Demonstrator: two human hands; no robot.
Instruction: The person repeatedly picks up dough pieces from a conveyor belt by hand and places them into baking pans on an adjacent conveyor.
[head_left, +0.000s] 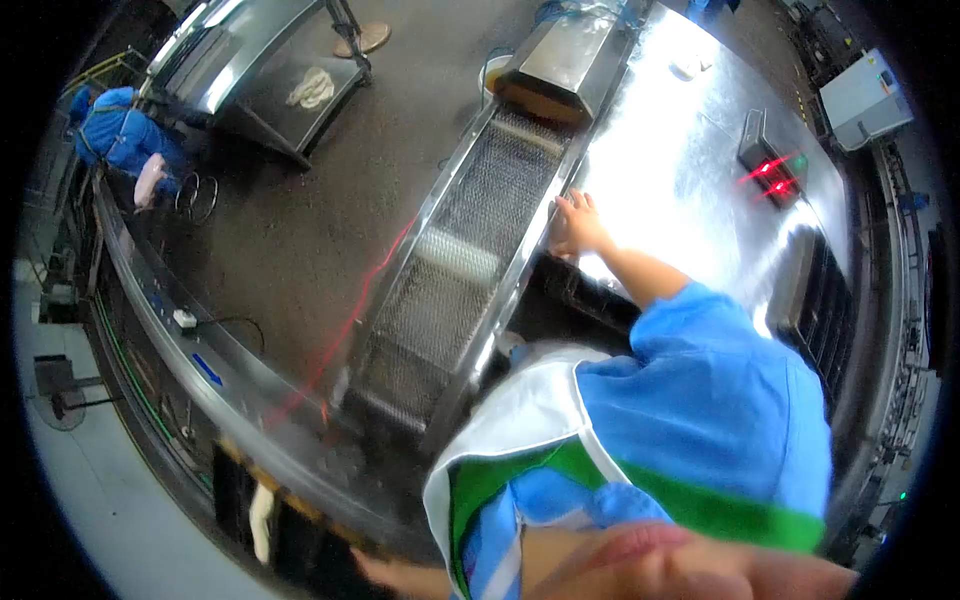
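My right hand point(580, 225) reaches out from a blue sleeve, fingers apart, at the metal side rail point(535, 250) of a narrow mesh conveyor point(450, 240). It appears to rest on the rail, beside the shiny steel table point(650, 150). Nothing shows in its grasp. Low at the bottom left, my left hand point(372, 568) is partly visible in shadow near a dark opening. Its fingers are too dim to make out. A long pale item point(262, 522) lies beyond it, apart from the hand.
A display box with red digits point(775, 170) stands on the steel table, near a dark ribbed crate point(815, 300). A metal hood point(560, 60) covers the conveyor's far end. A curved steel belt point(210, 360) runs along the left. A person in blue point(125, 135) is at the upper left.
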